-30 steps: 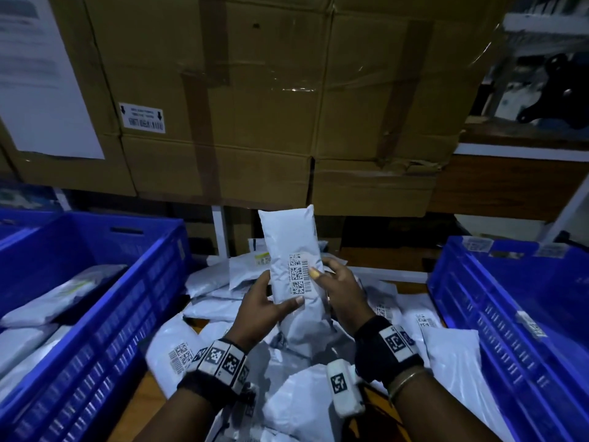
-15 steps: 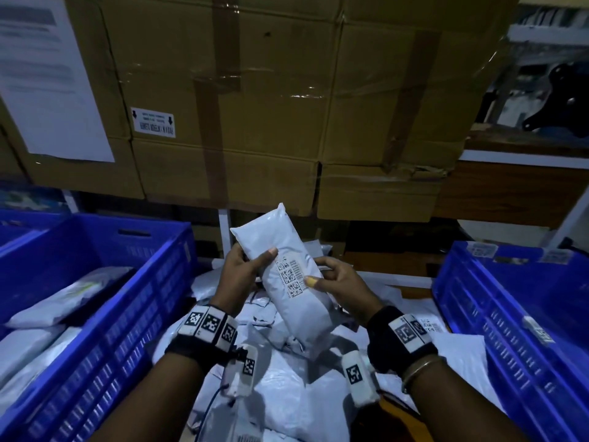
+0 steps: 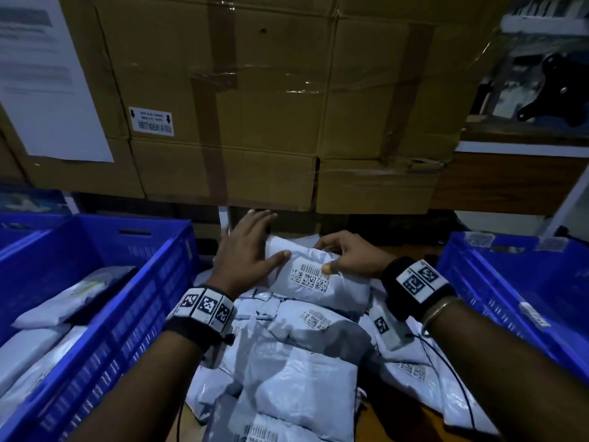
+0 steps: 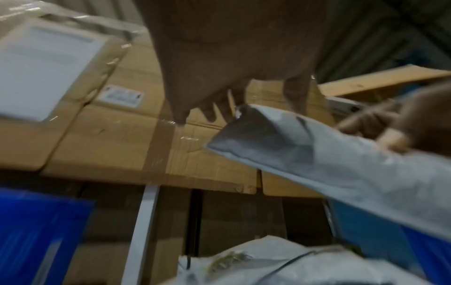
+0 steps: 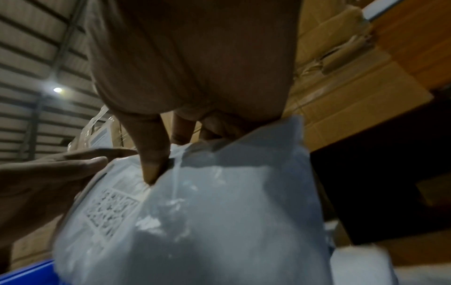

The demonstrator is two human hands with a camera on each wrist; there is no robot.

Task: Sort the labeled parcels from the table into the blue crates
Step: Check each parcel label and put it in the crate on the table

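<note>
A white labeled parcel [image 3: 322,283] [image 5: 207,212] lies sideways just above the pile of parcels [image 3: 296,362] on the table. My right hand [image 3: 344,260] [image 5: 171,150] pinches its right end, thumb on the barcode label and fingers curled behind. My left hand [image 3: 251,247] [image 4: 239,108] is at the parcel's [image 4: 317,158] left end with fingers straight; only its thumb rests on the wrap. A blue crate [image 3: 127,314] holding several parcels stands at the left. Another blue crate [image 3: 497,298] stands at the right, its inside mostly hidden.
Stacked cardboard boxes [image 3: 255,122] rise close behind the table, just beyond my left fingertips. A white paper sheet [image 3: 44,84] is stuck on the left box. A thin black cable [image 3: 446,362] runs from my right wrist over the parcels.
The parcel has tipped from upright to sideways and come down toward the pile. My left hand has let go of its grip and spread flat; my right hand keeps its pinch.
</note>
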